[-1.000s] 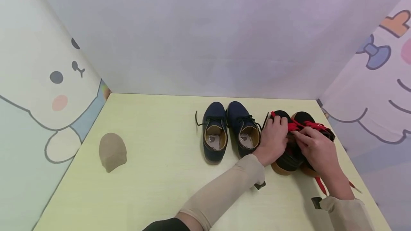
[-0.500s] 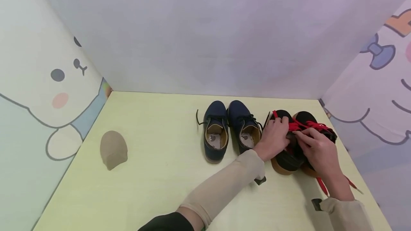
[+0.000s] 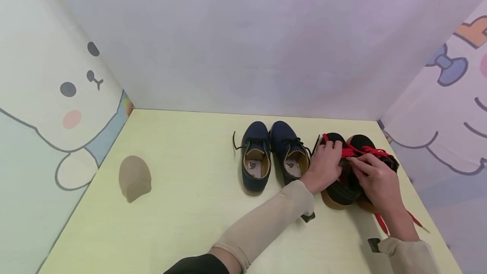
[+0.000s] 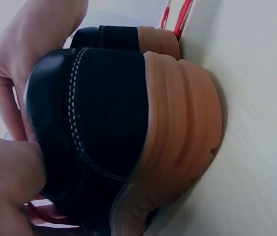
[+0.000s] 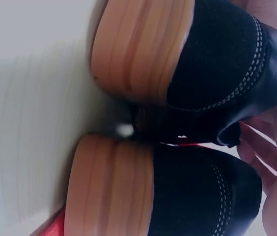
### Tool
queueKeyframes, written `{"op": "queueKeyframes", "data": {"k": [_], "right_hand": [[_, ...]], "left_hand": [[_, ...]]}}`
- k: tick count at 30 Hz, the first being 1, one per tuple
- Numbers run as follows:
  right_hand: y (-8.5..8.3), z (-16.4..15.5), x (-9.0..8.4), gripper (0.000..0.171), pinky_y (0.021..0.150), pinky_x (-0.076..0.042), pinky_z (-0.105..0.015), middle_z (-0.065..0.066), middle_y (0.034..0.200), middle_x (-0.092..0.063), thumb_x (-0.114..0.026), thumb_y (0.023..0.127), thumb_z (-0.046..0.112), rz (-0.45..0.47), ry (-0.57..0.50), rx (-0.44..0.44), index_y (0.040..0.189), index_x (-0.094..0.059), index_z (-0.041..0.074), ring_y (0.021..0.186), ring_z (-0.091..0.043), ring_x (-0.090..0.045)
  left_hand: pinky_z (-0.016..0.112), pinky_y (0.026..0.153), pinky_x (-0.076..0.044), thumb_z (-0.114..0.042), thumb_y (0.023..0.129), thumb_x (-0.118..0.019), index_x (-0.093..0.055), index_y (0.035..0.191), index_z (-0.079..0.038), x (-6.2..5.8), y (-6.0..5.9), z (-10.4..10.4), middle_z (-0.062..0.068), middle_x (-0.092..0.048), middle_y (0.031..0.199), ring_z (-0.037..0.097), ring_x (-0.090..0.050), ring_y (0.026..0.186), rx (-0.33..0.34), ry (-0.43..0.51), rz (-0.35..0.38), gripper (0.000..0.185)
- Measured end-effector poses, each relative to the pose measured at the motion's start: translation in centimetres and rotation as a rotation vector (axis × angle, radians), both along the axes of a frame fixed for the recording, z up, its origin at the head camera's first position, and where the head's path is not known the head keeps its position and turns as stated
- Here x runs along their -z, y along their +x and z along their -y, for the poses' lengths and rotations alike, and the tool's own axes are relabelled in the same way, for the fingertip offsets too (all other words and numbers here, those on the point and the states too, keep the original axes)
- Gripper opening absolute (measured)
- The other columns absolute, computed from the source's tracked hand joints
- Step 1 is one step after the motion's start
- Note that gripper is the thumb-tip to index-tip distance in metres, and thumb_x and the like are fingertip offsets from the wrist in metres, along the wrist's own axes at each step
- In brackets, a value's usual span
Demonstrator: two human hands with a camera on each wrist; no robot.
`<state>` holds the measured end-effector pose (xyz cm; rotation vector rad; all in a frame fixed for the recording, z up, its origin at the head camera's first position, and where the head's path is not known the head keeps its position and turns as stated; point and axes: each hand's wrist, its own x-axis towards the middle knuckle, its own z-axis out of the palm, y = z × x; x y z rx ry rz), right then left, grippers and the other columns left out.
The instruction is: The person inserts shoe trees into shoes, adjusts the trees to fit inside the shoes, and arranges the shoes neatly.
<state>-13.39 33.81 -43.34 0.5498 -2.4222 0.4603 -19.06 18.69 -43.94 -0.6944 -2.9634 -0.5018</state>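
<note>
Two black shoes with tan soles stand at the right of the table: the left black shoe [image 3: 341,193] and the right black shoe [image 3: 359,141]. My left hand [image 3: 325,162] grips the left black shoe near its laced front, fingers bent over it. At the same spot my right hand [image 3: 378,176] pinches a red shoelace [image 3: 348,152] between thumb and forefinger; the exact contact is partly hidden. In the left wrist view the heel [image 4: 111,108] of this shoe stands upright on the table. Both heels, including the right shoe's heel [image 5: 192,189], show in the right wrist view.
Left of my left hand stand a navy shoe [image 3: 255,132] and a second navy shoe [image 3: 283,134], both with dark laces. A beige rounded object [image 3: 134,176] lies on the pale yellow table [image 3: 182,206] at the left. A loose red lace end [image 3: 381,224] trails beside my right wrist.
</note>
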Motion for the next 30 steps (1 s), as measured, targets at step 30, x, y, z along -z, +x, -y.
{"op": "queueKeyframes", "data": {"k": [30], "right_hand": [[2.0,-1.9,-0.2,0.036,0.072,-0.039,-0.020,-0.010,0.103,-0.071,-0.080,0.078,-0.012,0.091,-0.078,0.097,0.108,-0.080,0.008,0.088,0.004,-0.046]], "left_hand": [[0.019,0.092,-0.056,-0.021,0.104,-0.056,-0.068,0.130,-0.021,-3.9,6.1,9.6,-0.006,-0.070,0.125,0.010,-0.067,0.107,0.110,0.073,-0.316,0.028]]}}
